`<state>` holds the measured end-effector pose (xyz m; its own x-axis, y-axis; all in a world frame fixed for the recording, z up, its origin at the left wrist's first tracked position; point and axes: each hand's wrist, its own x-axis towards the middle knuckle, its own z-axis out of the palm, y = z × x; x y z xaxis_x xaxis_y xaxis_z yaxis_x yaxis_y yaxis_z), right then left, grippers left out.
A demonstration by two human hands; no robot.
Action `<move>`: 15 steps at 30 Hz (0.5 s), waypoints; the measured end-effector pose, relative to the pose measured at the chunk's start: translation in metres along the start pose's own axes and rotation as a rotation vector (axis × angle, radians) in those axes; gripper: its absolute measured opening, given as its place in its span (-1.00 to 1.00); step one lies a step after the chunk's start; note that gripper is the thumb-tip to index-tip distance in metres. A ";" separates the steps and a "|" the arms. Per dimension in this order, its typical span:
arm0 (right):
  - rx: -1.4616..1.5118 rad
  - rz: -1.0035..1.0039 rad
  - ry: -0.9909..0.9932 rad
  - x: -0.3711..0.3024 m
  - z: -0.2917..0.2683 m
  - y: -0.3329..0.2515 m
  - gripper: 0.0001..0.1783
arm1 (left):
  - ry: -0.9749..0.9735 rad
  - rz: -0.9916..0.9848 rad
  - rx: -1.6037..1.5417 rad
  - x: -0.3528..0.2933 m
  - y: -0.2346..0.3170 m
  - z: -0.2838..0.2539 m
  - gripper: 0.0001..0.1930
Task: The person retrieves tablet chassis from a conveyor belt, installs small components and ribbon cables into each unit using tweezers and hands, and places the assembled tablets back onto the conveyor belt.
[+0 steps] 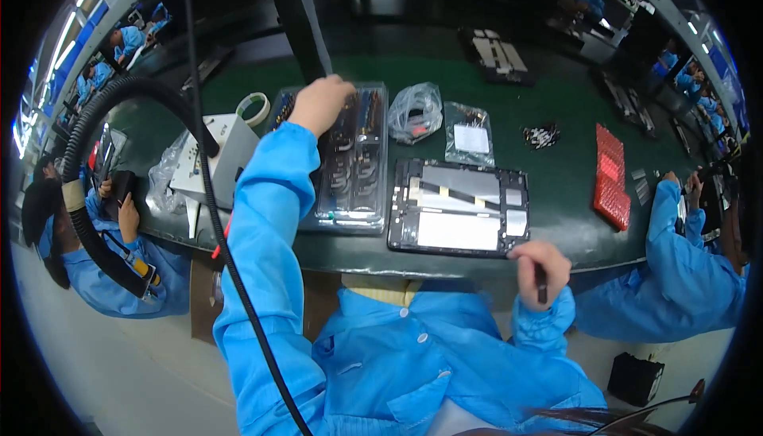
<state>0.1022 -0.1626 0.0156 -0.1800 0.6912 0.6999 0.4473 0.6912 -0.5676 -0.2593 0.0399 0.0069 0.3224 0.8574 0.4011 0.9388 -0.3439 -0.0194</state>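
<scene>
My left hand (319, 105) reaches over the far part of a clear plastic parts tray (385, 197), its fingers curled together. What they pinch, if anything, is hidden. Dark cables and small curved parts (364, 170) lie in the tray's compartments. My right hand (548, 267) is closed around a slim dark tool (542, 285), whose kind I cannot tell. It is beside the near right corner of an opened tablet (459, 233), which lies flat with silver and white inner panels and a dark strip across it.
Beyond the tablet lie a clear bag (415, 112), a flat bag of parts (469, 134) and small loose parts (541, 135). Red bubble wrap (610, 178) lies right. A white box (213, 158), tape roll (253, 108) and black hose (119, 90) stand left. Co-workers sit on both sides.
</scene>
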 end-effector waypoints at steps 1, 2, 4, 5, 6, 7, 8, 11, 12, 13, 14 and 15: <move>0.076 0.017 -0.011 -0.005 0.005 -0.001 -0.89 | -0.011 -0.008 0.022 0.002 -0.001 0.007 -0.81; 0.151 0.037 -0.027 -0.010 0.010 0.000 -0.89 | -0.025 -0.016 0.040 0.003 -0.001 0.015 -0.81; 0.167 -0.040 -0.115 -0.012 0.013 -0.007 -0.87 | -0.094 -0.044 0.066 0.004 -0.001 0.022 -0.81; 0.196 -0.076 -0.147 -0.012 0.012 -0.007 -0.87 | -0.076 -0.047 0.070 0.005 0.001 0.019 -0.85; 0.226 -0.111 -0.181 -0.012 0.012 -0.006 -0.86 | -0.074 -0.048 0.073 0.006 0.002 0.017 -0.85; 0.229 -0.113 -0.182 -0.013 0.012 -0.007 -0.86 | -0.053 -0.031 0.089 0.006 0.002 0.014 -0.87; 0.242 -0.120 -0.179 -0.014 0.011 -0.006 -0.86 | -0.033 -0.016 0.103 0.006 0.002 0.011 -0.88; 0.284 -0.089 -0.196 -0.012 0.010 -0.005 -0.85 | 0.057 -0.029 0.025 -0.002 -0.004 -0.004 -0.89; 0.302 -0.049 -0.206 -0.012 0.012 -0.005 -0.85 | 0.009 -0.069 -0.013 -0.003 0.003 -0.024 -0.87; 0.311 -0.042 -0.210 -0.012 0.014 -0.004 -0.85 | 0.039 -0.083 -0.054 -0.006 0.007 -0.037 -0.88; 0.346 -0.003 -0.236 -0.011 0.019 -0.004 -0.87 | 0.069 -0.100 -0.090 -0.011 0.010 -0.052 -0.88; 0.374 0.040 -0.256 -0.010 0.023 -0.004 -0.89 | 0.086 -0.076 -0.143 -0.014 0.018 -0.071 -0.85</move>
<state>0.0824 -0.1677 0.0008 -0.4008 0.7161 0.5715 0.1190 0.6592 -0.7425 -0.2558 -0.0059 0.0660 0.2344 0.8493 0.4730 0.9311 -0.3361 0.1419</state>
